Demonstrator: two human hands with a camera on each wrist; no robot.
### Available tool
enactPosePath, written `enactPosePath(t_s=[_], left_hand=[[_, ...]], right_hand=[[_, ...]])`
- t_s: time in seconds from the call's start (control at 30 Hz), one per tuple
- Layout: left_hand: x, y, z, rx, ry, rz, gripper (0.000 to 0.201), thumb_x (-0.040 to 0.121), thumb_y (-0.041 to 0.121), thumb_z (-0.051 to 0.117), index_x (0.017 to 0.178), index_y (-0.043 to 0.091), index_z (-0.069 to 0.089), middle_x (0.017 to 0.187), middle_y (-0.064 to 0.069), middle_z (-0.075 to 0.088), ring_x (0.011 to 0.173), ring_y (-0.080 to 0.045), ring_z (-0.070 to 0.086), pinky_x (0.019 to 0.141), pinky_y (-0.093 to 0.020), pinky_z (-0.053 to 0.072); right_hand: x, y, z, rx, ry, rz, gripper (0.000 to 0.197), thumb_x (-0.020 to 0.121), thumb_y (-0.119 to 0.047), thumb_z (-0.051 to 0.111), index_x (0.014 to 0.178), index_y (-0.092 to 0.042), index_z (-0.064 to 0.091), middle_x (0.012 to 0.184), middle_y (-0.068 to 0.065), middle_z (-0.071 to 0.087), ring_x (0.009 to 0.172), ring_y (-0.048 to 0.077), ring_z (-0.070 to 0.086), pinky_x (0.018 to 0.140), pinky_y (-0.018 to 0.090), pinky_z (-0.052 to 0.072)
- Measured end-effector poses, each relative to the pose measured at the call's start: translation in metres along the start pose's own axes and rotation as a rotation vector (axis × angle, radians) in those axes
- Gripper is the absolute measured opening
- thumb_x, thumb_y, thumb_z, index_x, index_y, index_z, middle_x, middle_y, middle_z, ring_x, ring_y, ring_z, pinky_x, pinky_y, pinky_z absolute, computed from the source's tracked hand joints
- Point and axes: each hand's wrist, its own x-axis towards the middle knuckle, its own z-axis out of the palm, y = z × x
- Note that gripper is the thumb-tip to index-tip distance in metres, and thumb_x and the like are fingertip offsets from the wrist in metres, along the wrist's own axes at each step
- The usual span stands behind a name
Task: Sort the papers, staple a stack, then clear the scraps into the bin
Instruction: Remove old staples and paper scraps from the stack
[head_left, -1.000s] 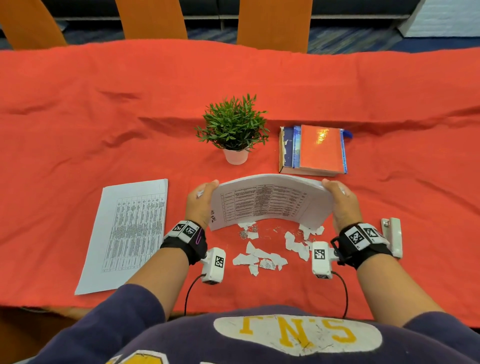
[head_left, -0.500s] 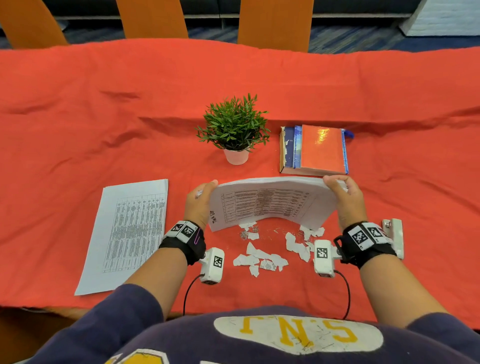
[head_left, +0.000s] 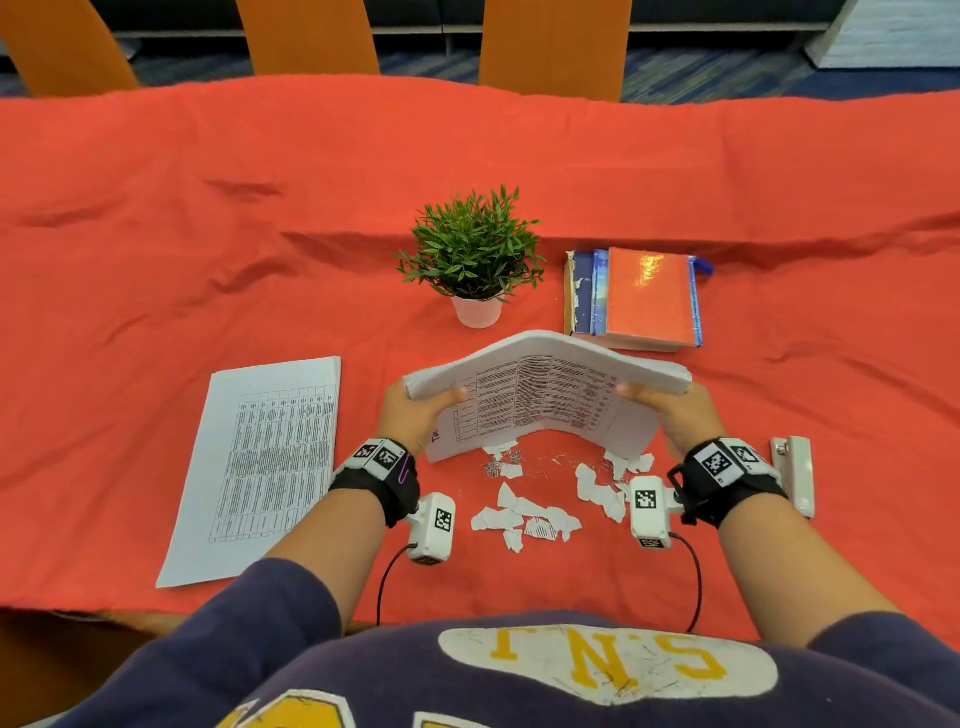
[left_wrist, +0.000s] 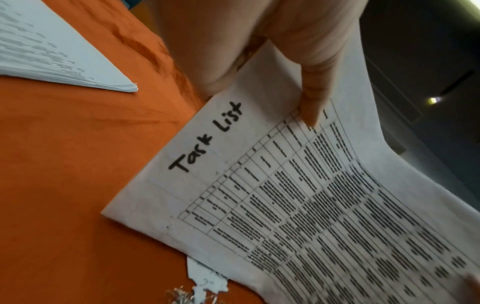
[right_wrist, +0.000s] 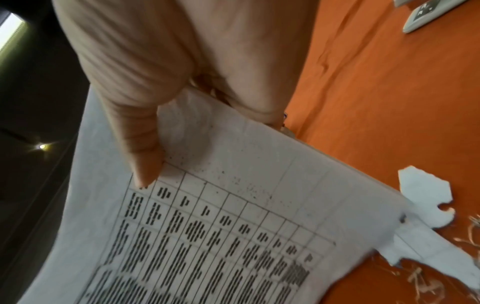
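Observation:
A thick stack of printed papers (head_left: 545, 395) stands on its lower edge on the red cloth, bowed upward in the middle. My left hand (head_left: 415, 415) grips its left end, thumb on the front sheet headed "Task List" (left_wrist: 207, 139). My right hand (head_left: 670, 415) grips the right end, thumb (right_wrist: 145, 164) on the printed table. Torn white scraps (head_left: 524, 519) and loose staples (head_left: 498, 465) lie on the cloth just in front of the stack. A second paper stack (head_left: 265, 467) lies flat to the left. A white stapler (head_left: 797, 475) lies beside my right wrist.
A small potted plant (head_left: 475, 270) and a pile of books (head_left: 639, 299) sit just behind the held stack. Orange chairs (head_left: 553, 47) stand along the far side of the table (head_left: 156, 208). No bin shows in any view.
The stack has bent into a sharper arch and tipped more upright. Both thumbs now lie on the front sheet, and the hands sit slightly lower.

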Motion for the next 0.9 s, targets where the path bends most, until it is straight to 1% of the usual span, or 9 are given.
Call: enactPosePath(t_s=[0.07,0.17,0.33,0.47,0.57,0.6,0.7,0.8,0.9], left_hand=[[0.003,0.001,-0.007,0.003,0.004,0.004,0.026,0.073,0.004,0.079,0.094,0.016,0.07,0.089,0.002,0.072,0.08,-0.009,0.067,0.068,-0.019,0.052],[0.006,-0.008,-0.015,0.081,-0.027,-0.015,0.024,0.072,0.006,0.081,0.091,0.013,0.07,0.088,-0.002,0.071,0.081,-0.015,0.065,0.07,-0.025,0.051],[0.004,-0.018,-0.005,0.048,-0.002,-0.101,0.038,0.073,0.01,0.081,0.109,0.006,0.07,0.102,-0.005,0.072,0.09,-0.013,0.067,0.065,-0.012,0.051],[0.006,-0.006,0.0,0.088,0.033,-0.044,0.034,0.076,0.012,0.078,0.109,0.008,0.069,0.101,-0.004,0.072,0.089,-0.013,0.068,0.066,-0.015,0.051],[0.004,0.02,0.003,0.136,0.036,0.051,0.033,0.078,0.009,0.076,0.109,0.003,0.069,0.101,-0.009,0.072,0.074,-0.002,0.068,0.064,-0.011,0.053],[0.004,0.029,0.004,0.14,0.028,0.08,0.031,0.078,0.009,0.076,0.108,0.004,0.069,0.102,-0.01,0.073,0.079,-0.007,0.069,0.071,-0.017,0.056],[-0.003,0.065,0.01,0.2,-0.009,0.188,0.022,0.078,0.008,0.074,0.1,0.013,0.07,0.098,-0.008,0.073,0.093,-0.024,0.069,0.086,-0.038,0.056],[-0.011,0.099,0.027,0.362,-0.059,0.366,0.009,0.078,0.014,0.072,0.087,0.014,0.072,0.078,-0.001,0.071,0.071,-0.018,0.065,0.068,-0.031,0.051],[-0.019,0.125,0.043,0.506,-0.11,0.514,0.008,0.078,0.019,0.069,0.071,0.017,0.065,0.058,0.005,0.056,0.055,-0.01,0.051,0.054,-0.029,0.039]], right_hand=[[0.002,-0.002,-0.007,-0.012,-0.013,0.006,0.034,0.06,-0.013,0.087,0.089,-0.018,0.072,0.097,0.007,0.073,0.09,0.018,0.067,0.086,0.037,0.05],[0.005,0.005,-0.014,-0.031,-0.051,0.057,0.066,0.035,-0.035,0.094,0.095,-0.016,0.073,0.101,0.009,0.073,0.101,0.025,0.066,0.091,0.04,0.05],[0.003,0.011,-0.001,-0.02,-0.063,0.06,0.088,0.025,-0.045,0.095,0.103,-0.012,0.071,0.101,0.006,0.075,0.1,0.024,0.069,0.085,0.035,0.052],[0.003,0.005,0.0,-0.037,-0.049,0.059,0.071,0.037,-0.033,0.094,0.102,-0.014,0.07,0.103,0.009,0.073,0.104,0.027,0.066,0.091,0.04,0.051],[0.003,-0.016,-0.006,-0.093,0.026,-0.014,0.06,0.05,-0.019,0.089,0.105,-0.016,0.065,0.104,0.004,0.069,0.098,0.021,0.063,0.084,0.035,0.05],[0.004,-0.027,-0.008,-0.156,0.082,-0.063,0.064,0.054,-0.021,0.087,0.112,-0.015,0.062,0.11,0.003,0.065,0.102,0.021,0.06,0.084,0.031,0.048],[0.0,-0.071,-0.007,-0.44,0.226,-0.359,0.076,0.064,-0.024,0.084,0.131,-0.021,0.048,0.135,0.001,0.048,0.126,0.019,0.044,0.106,0.032,0.035],[-0.011,-0.108,0.029,-0.715,0.014,-0.63,0.083,0.063,-0.031,0.086,0.135,-0.025,0.046,0.138,-0.002,0.047,0.129,0.016,0.04,0.111,0.034,0.027],[-0.01,-0.115,0.06,-0.9,-0.126,-0.606,0.054,0.069,-0.034,0.08,0.118,-0.039,0.059,0.114,-0.009,0.065,0.113,0.017,0.056,0.103,0.046,0.039]])
